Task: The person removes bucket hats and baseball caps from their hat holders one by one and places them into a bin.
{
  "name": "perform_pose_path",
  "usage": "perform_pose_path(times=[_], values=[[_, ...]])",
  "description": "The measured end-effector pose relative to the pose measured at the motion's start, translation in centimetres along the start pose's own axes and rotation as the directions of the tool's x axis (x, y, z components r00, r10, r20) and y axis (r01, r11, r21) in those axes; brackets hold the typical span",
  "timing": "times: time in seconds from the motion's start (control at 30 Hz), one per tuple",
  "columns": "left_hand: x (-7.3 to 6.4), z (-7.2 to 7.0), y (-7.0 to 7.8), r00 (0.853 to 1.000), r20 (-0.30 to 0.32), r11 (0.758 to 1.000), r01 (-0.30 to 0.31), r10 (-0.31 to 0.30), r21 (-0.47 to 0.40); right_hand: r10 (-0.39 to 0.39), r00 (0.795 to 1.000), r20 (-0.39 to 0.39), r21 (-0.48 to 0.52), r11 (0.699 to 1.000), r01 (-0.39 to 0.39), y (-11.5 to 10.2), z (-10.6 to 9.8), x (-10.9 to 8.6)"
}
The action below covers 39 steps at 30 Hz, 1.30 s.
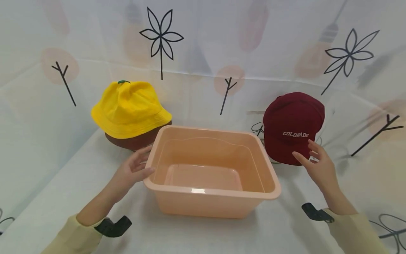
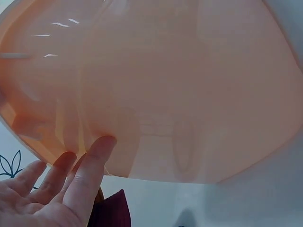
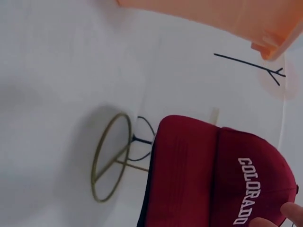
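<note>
Standing between the two hats in the head view, a peach plastic tub [image 1: 203, 204] sits on the white-covered bench [image 1: 190, 238], its open top showing a bare inside. The hands are well apart: the left hand [image 1: 134, 167] is at the tub's left rim, thumb over the edge and fingers along the outside, while the right hand [image 1: 318, 171] is beside the lower right of a dark red cap [image 1: 293, 120], thumb and fingers spread with a gap between them. The cap reads COLORADO in pale letters. Behind the tub to the left is a yellow hat [image 1: 131, 109] with a green tip, a brown shape [image 1: 134, 141] beneath it. A pale cloth [image 1: 196, 102] with printed flowers and twigs hangs behind. In the left wrist view, the tub's smooth wall fills most of the picture; the left hand's fingers are relaxed against it, and how firmly they press I cannot tell. Something dark red [image 2: 113, 213] peeks out below. In the right wrist view, the cap is beside a metal ring [image 3: 111, 158]; the right hand's fingertips overlap the cap's edge, and contact cannot be told.
</note>
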<state>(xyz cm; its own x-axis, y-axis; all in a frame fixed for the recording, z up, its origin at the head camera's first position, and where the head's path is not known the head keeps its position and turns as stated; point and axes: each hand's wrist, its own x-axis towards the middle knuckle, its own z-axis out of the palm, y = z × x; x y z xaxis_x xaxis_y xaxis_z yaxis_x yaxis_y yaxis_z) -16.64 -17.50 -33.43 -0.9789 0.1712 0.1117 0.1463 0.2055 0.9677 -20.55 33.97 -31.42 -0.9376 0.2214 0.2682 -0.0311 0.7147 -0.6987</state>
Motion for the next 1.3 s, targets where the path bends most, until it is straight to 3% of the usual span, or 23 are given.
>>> perform_pose_path(times=[0.37,0.63,1.2,1.3], values=[[0.0,0.1,0.1,1.0,-0.013,1.0,-0.001,0.001,0.009,0.095,0.99,-0.1,0.072,0.994,-0.088,-0.4,-0.3,2.7],[0.0,0.1,0.1,1.0,-0.016,1.0,0.002,-0.002,-0.001,0.2,0.957,-0.21,0.175,0.971,-0.164,-0.5,-0.7,4.7],[-0.1,0.3,-0.1,1.0,-0.026,1.0,-0.014,0.014,0.002,0.324,0.926,-0.194,0.394,0.89,-0.229,-0.1,-1.2,7.3],[-0.1,0.3,-0.1,1.0,-0.03,1.0,-0.007,0.007,-0.001,0.325,0.932,-0.163,0.414,0.879,-0.235,0.1,-1.4,7.9]])
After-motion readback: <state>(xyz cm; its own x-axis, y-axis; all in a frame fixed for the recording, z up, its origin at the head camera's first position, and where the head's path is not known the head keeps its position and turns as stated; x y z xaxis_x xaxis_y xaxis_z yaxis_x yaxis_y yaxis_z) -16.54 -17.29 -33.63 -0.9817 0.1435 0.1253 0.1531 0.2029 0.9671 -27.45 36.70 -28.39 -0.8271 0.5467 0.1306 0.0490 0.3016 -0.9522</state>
